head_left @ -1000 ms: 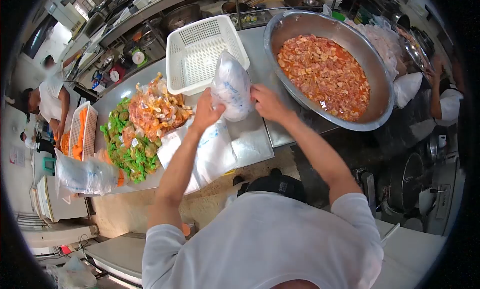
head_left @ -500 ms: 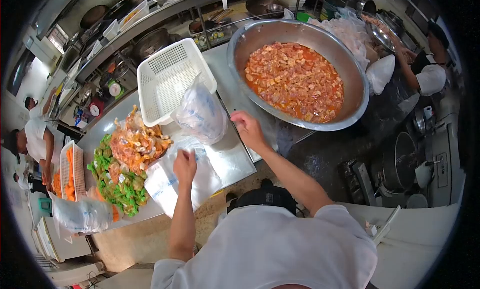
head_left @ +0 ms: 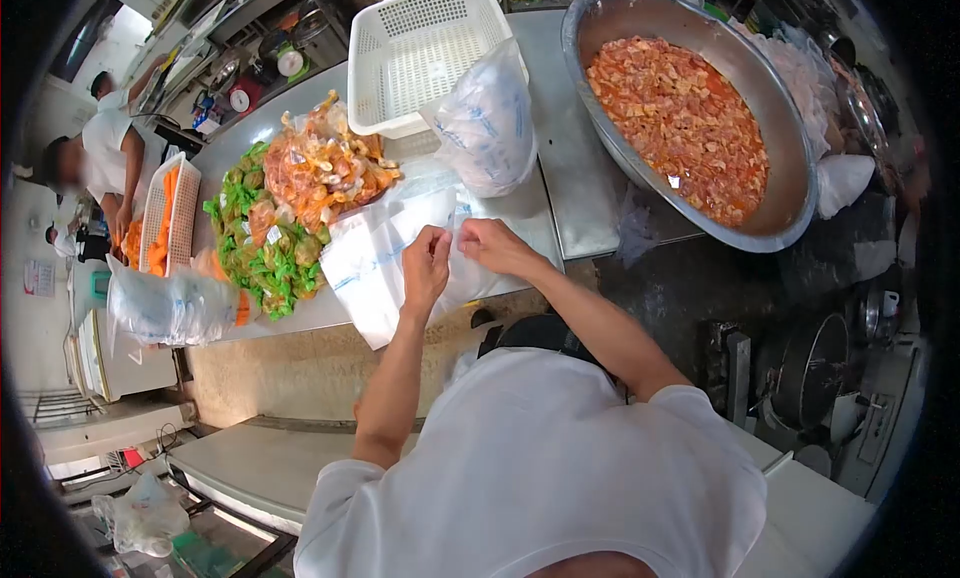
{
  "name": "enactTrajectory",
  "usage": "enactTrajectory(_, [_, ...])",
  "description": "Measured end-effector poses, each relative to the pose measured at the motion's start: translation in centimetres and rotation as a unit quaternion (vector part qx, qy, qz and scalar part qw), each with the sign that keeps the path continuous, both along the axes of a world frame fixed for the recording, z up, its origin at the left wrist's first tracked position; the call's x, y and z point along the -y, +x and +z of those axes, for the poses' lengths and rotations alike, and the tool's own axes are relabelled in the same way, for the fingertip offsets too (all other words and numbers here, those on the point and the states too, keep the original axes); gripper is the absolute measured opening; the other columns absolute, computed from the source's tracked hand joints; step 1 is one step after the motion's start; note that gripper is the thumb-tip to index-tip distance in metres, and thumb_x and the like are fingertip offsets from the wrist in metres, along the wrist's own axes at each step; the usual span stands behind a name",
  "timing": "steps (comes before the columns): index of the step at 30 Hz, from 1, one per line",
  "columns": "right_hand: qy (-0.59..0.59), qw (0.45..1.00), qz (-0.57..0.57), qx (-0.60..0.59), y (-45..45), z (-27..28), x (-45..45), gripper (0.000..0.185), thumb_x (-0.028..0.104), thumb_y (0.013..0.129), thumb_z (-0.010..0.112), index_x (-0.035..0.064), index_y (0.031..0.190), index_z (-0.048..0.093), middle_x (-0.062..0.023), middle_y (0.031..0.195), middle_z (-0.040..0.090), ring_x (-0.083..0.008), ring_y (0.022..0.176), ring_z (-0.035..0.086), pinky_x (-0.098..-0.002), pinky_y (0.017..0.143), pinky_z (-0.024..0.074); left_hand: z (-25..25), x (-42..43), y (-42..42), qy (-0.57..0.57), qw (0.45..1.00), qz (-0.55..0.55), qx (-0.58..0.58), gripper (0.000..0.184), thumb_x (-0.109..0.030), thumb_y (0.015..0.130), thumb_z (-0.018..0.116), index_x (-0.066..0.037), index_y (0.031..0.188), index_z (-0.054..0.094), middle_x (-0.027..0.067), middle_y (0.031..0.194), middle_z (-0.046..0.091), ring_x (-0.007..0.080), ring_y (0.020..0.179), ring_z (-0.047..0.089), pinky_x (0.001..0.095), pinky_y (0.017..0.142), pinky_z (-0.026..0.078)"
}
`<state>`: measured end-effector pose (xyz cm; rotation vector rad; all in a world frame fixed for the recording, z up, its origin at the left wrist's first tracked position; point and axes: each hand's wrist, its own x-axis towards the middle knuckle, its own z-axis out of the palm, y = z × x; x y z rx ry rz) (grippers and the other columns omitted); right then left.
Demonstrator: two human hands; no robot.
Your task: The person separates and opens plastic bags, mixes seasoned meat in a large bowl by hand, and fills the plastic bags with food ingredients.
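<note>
Close together over the near edge of the steel table, my left hand [head_left: 427, 261] and my right hand [head_left: 493, 246] both have their fingers pinched. A thin clear plastic bag [head_left: 466, 281] appears to be between them, its edge hard to make out. Beneath and to the left lies a stack of flat plastic bags [head_left: 362, 278] with blue print. Just beyond my hands stands a bunched, blue-printed clear plastic bag [head_left: 487, 128]. Left of the stack are a heap of orange-red filled bags [head_left: 325, 168] and a heap of green-tied bags [head_left: 250, 243].
A white perforated basket [head_left: 372, 90] stands at the back. A big metal basin [head_left: 795, 203] of marinated cut meat [head_left: 680, 118] is at right. Far left, a co-worker [head_left: 110, 148] stands by a basket of orange items [head_left: 185, 223]. Pans [head_left: 815, 368] sit lower right.
My right hand has come down and left from beside the bunched bag to meet my left hand. The head view has shifted, so the table appears farther up and right.
</note>
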<state>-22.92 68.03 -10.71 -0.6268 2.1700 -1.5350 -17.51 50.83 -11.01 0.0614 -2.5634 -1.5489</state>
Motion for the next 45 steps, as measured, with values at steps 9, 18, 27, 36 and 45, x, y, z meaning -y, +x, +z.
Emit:
enactTrajectory(9, [-0.063, 0.967, -0.243, -0.047, 1.4, 1.0, -3.0, 0.043, 0.025, 0.078, 0.078, 0.0074, 0.063, 0.043, 0.0027, 0.059, 0.041, -0.0068, 0.059, 0.036, -0.0290, 0.049, 0.0329, 5.0, -2.1, -0.5, 0.641, 0.745, 0.038, 0.179, 0.016, -0.024, 0.092, 0.052, -0.011, 0.089, 0.059, 0.0073, 0.094, 0.064, 0.0268, 0.096, 0.061, 0.0481, 0.090, 0.046])
enactTrajectory(18, [-0.233, 0.954, -0.025, -0.187, -2.7, 25.2, -10.2, 0.017, 0.002, 0.081, 0.064, 0.0061, 0.081, 0.048, -0.0068, 0.081, 0.055, -0.0205, 0.074, 0.054, -0.0318, 0.070, 0.0459, 23.5, -2.9, -7.3, -0.286, 0.916, -0.091, -0.267, 0.019, -0.016, 0.079, 0.057, 0.003, 0.081, 0.061, 0.0198, 0.081, 0.059, 0.0315, 0.080, 0.057, 0.0404, 0.067, 0.044])
enactTrajectory(27, [0.111, 0.896, -0.128, -0.411, -8.3, 7.3, -8.6, 0.013, -0.002, 0.074, 0.055, 0.0007, 0.087, 0.055, -0.0145, 0.093, 0.055, -0.0370, 0.095, 0.055, -0.0467, 0.076, 0.0452, 6.8, -0.7, -13.3, -0.125, 0.958, -0.193, -0.169, 0.016, -0.011, 0.066, 0.061, -0.001, 0.078, 0.064, 0.0235, 0.094, 0.063, 0.0434, 0.093, 0.055, 0.0481, 0.086, 0.045])
enactTrajectory(36, [0.064, 0.868, -0.243, -0.428, -6.3, 1.6, -7.1, 0.016, -0.006, 0.074, 0.052, -0.0007, 0.088, 0.058, -0.0181, 0.110, 0.060, -0.0376, 0.100, 0.058, -0.0447, 0.087, 0.0468, -0.2, -2.4, -12.9, -0.076, 0.967, -0.098, -0.224, 0.042, -0.011, 0.069, 0.063, -0.001, 0.109, 0.058, 0.0228, 0.112, 0.053, 0.0415, 0.105, 0.048, 0.0489, 0.091, 0.040])
enactTrajectory(45, [-0.099, 0.958, -0.267, -0.006, -2.2, -1.8, -9.8, 0.022, -0.002, 0.083, 0.050, 0.0006, 0.100, 0.064, -0.0090, 0.093, 0.067, -0.0164, 0.088, 0.064, -0.0290, 0.079, 0.0501, -4.6, 3.6, -0.5, -0.287, 0.950, 0.064, 0.106, 0.028, -0.034, 0.090, 0.063, -0.006, 0.088, 0.061, 0.0183, 0.076, 0.067, 0.0371, 0.072, 0.066, 0.0477, 0.065, 0.049])
